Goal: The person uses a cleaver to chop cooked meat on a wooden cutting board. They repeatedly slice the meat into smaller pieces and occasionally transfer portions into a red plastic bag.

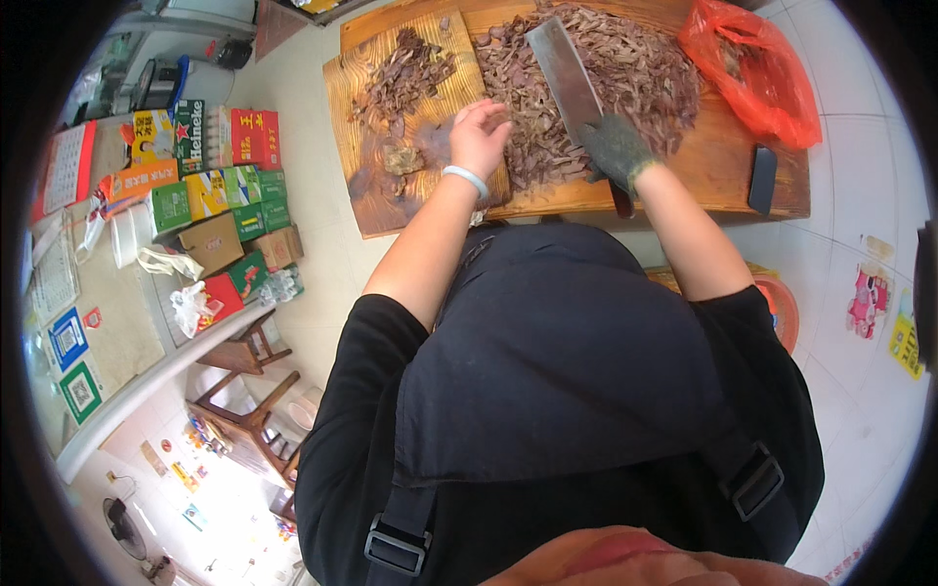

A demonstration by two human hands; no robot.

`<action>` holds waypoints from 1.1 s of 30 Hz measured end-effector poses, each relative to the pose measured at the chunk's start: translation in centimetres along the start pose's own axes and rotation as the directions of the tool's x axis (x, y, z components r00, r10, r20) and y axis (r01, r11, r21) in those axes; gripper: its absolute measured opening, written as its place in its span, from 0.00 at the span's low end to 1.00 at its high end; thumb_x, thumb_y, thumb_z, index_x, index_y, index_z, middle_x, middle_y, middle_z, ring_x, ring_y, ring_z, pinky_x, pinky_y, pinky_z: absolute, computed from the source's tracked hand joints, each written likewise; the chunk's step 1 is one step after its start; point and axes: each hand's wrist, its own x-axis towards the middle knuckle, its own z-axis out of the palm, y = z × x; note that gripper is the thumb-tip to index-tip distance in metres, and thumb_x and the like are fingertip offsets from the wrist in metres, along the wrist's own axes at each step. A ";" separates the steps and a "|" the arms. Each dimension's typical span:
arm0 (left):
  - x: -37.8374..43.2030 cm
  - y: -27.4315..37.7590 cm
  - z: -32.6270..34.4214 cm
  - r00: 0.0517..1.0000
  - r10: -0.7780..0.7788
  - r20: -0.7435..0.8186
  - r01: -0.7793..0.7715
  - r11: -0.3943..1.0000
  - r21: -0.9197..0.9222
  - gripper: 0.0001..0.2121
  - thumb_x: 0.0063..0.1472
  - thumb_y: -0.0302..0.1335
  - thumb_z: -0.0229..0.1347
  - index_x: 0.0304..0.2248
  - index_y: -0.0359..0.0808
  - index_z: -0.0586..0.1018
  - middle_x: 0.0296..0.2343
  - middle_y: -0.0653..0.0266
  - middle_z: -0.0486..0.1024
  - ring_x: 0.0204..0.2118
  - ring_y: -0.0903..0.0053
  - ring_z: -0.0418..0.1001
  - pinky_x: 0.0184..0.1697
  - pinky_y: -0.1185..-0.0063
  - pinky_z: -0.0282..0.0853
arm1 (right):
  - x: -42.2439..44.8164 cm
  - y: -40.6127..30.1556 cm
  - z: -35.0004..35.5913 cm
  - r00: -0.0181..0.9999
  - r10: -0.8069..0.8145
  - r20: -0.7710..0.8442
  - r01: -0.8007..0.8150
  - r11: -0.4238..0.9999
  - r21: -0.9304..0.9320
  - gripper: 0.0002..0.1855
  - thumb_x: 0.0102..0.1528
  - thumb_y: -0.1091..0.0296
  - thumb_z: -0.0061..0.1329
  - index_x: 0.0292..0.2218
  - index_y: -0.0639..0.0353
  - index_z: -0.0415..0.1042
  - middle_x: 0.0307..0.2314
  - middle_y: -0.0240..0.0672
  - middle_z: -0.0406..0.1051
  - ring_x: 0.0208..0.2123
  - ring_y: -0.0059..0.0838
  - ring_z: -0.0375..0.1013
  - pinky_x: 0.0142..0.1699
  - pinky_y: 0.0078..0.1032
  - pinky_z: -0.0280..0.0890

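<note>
My right hand (617, 152), in a dark work glove, grips a broad cleaver (566, 77). The blade points away from me over a large heap of brownish-purple sliced meat (634, 66), and the handle's end shows below the glove. My bare left hand (480, 135), with a pale bangle at the wrist, is over the right part of a wooden cutting board (454, 55). Its fingers are loosely curled and apart, with nothing visible in them. A smaller pile of dark meat pieces (410, 69) lies on the board, and a tan lump (402, 159) sits nearer to me.
A red plastic bag (762, 88) with something inside stands at the table's right. A black phone-like object (763, 179) lies near the front right corner of the wooden table (703, 187). Cartons (209, 242) are stacked along a counter at left. A fan (124, 527) stands lower left.
</note>
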 end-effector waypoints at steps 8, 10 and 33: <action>-0.7 -6.1 -14.4 0.826 -0.390 -0.407 0.531 0.781 0.330 0.19 0.49 0.32 0.68 0.41 0.36 0.82 0.45 0.51 0.75 0.50 0.58 0.72 0.56 0.68 0.67 | -5.7 5.1 3.3 0.914 0.228 -0.336 0.015 0.808 0.589 0.18 0.58 0.61 0.51 0.36 0.73 0.70 0.18 0.37 0.67 0.16 0.27 0.67 0.22 0.28 0.67; -1.2 -6.1 -16.7 0.747 -0.533 -0.397 0.653 0.699 0.291 0.23 0.48 0.34 0.69 0.44 0.36 0.81 0.47 0.51 0.74 0.51 0.57 0.71 0.57 0.67 0.66 | -5.4 6.0 3.0 0.908 0.282 -0.309 0.024 0.703 0.711 0.16 0.58 0.62 0.52 0.35 0.71 0.70 0.17 0.35 0.66 0.16 0.25 0.66 0.22 0.27 0.65; 1.8 -4.3 -15.6 0.729 -0.651 -0.212 0.627 0.759 -0.175 0.07 0.62 0.31 0.56 0.34 0.36 0.77 0.34 0.59 0.78 0.35 0.69 0.75 0.36 0.72 0.73 | -5.1 4.3 5.1 0.923 0.211 -0.323 0.089 0.699 0.710 0.16 0.57 0.62 0.53 0.32 0.70 0.71 0.16 0.32 0.64 0.16 0.24 0.63 0.22 0.27 0.67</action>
